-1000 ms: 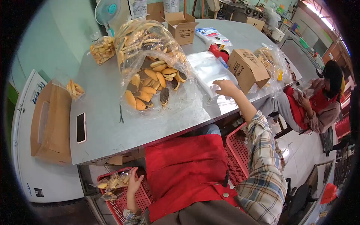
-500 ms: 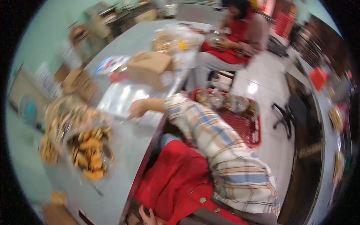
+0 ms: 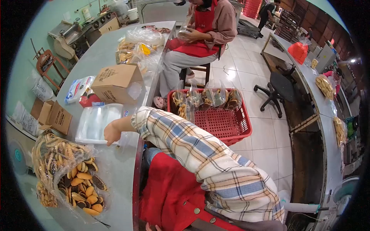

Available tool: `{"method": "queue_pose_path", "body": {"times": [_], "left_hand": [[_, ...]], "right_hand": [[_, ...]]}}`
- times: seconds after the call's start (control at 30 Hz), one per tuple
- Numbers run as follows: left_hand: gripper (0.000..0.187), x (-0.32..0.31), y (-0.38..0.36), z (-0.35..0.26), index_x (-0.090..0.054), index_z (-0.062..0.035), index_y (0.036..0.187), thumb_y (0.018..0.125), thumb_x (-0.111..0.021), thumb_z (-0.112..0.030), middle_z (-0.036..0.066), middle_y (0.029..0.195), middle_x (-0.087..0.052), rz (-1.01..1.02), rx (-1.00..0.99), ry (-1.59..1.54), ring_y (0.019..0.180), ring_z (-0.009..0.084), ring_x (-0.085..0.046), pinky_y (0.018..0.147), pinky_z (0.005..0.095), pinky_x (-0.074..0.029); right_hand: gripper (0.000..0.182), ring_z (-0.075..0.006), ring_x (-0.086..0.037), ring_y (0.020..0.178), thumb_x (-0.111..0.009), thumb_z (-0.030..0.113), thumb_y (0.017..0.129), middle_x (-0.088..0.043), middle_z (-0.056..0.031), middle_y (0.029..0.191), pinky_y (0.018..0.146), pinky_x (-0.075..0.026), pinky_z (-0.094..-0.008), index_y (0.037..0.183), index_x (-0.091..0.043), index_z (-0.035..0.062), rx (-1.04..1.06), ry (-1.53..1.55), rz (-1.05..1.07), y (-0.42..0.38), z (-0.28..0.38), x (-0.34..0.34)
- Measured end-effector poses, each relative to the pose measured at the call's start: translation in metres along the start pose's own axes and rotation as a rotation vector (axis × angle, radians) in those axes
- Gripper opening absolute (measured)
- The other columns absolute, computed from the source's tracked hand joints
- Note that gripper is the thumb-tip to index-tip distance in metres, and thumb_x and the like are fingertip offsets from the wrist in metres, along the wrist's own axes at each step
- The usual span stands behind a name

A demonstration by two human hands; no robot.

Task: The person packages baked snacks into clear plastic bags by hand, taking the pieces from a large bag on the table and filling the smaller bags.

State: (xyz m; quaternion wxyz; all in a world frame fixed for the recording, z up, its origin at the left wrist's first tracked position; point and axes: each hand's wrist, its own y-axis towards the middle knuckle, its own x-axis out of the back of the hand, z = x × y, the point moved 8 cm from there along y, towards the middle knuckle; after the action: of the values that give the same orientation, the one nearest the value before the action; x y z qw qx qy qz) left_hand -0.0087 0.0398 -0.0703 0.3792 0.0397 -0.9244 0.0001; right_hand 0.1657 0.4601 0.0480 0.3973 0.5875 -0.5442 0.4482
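Observation:
My right hand is at the near right corner of a stack of clear plastic bags on the metal table. Its fingers are curled down and close together; anything between them is too small to tell. At the bottom edge, by the red apron, only some fingertips of my left hand show, spread apart with nothing visible in them. A large open clear bag of oval cookies, pale and dark, lies on the table, nearer than the stack.
Behind the stack stands an open cardboard box. A red basket with filled clear bags is on the floor right of the table. A seated person in a red apron holds a clear bag. An office chair stands farther right.
The view has turned and sharpened, with the table and basket now farther left in it. My right hand remains by the bag stack, its fingers curled; my left hand shows less.

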Motion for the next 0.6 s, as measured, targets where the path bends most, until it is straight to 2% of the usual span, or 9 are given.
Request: {"method": "queue_pose_path", "body": {"times": [0.13,0.23,0.33,0.43,0.47,0.57,0.6], "left_hand": [[0.048,0.002,-0.009,0.003,-0.043,-0.0004,0.124,0.082,-0.062,-0.011,0.017,0.119,-0.047,-0.039,0.006,-0.014,0.108,0.0296,-0.045,0.092,0.0334,-0.040],[0.043,0.018,0.002,-0.063,-0.042,0.0012,0.123,0.085,-0.058,-0.011,0.019,0.117,-0.050,-0.104,-0.048,0.171,0.105,0.0280,-0.049,0.088,0.0322,-0.042],[0.043,0.025,0.000,-0.074,-0.037,0.0017,0.126,0.088,-0.053,-0.012,0.019,0.116,-0.052,-0.106,0.077,0.212,0.101,0.0259,-0.052,0.085,0.0305,-0.043],[0.049,0.027,-0.020,-0.094,-0.030,0.0016,0.130,0.089,-0.051,-0.015,0.017,0.117,-0.053,-0.291,0.332,-0.200,0.098,0.0246,-0.055,0.086,0.0299,-0.043],[0.061,0.019,-0.026,-0.093,-0.022,0.0013,0.134,0.088,-0.055,-0.020,0.018,0.119,-0.053,-0.161,0.220,-0.124,0.101,0.0259,-0.055,0.088,0.0308,-0.042],[0.053,-0.011,-0.048,-0.099,-0.049,-0.0150,0.123,0.074,-0.066,-0.015,0.022,0.134,-0.032,0.077,-0.231,0.298,0.124,0.0391,-0.027,0.097,0.0396,-0.032],[0.055,-0.030,-0.066,-0.056,-0.050,-0.0205,0.123,0.071,-0.068,-0.019,0.024,0.139,-0.021,0.144,-0.148,0.236,0.127,0.0423,-0.019,0.099,0.0422,-0.029]], "right_hand": [[0.009,-0.0342,-0.061,0.064,-0.052,0.014,0.075,-0.062,-0.0125,0.066,0.054,-0.046,-0.0466,0.081,-0.054,0.0076,0.033,0.038,0.021,-0.002,0.002,-0.011],[0.007,-0.0327,-0.061,0.059,-0.049,0.015,0.078,-0.061,-0.0115,0.064,0.051,-0.046,-0.0452,0.077,-0.051,0.0083,0.002,0.035,-0.031,-0.007,0.004,-0.014],[0.008,-0.0316,-0.061,0.059,-0.049,0.017,0.080,-0.061,-0.0107,0.063,0.050,-0.046,-0.0432,0.078,-0.049,0.0089,0.003,-0.008,0.022,-0.005,0.007,-0.016],[0.009,-0.0312,-0.061,0.062,-0.049,0.018,0.080,-0.060,-0.0106,0.064,0.052,-0.047,-0.0428,0.080,-0.051,0.0098,0.015,0.112,-0.014,-0.009,0.006,-0.016],[0.009,-0.0312,-0.061,0.063,-0.050,0.019,0.079,-0.059,-0.0110,0.066,0.053,-0.047,-0.0427,0.084,-0.052,0.0106,-0.046,0.118,0.000,-0.012,0.004,-0.010],[0.019,-0.0321,-0.060,0.063,-0.053,0.020,0.077,-0.059,-0.0119,0.071,0.055,-0.047,-0.0425,0.095,-0.054,0.0123,-0.198,0.095,0.021,-0.022,-0.008,-0.001],[0.024,-0.0319,-0.060,0.065,-0.053,0.019,0.077,-0.059,-0.0119,0.073,0.056,-0.047,-0.0420,0.100,-0.053,0.0126,-0.218,0.124,0.008,-0.025,-0.010,0.009]]}}
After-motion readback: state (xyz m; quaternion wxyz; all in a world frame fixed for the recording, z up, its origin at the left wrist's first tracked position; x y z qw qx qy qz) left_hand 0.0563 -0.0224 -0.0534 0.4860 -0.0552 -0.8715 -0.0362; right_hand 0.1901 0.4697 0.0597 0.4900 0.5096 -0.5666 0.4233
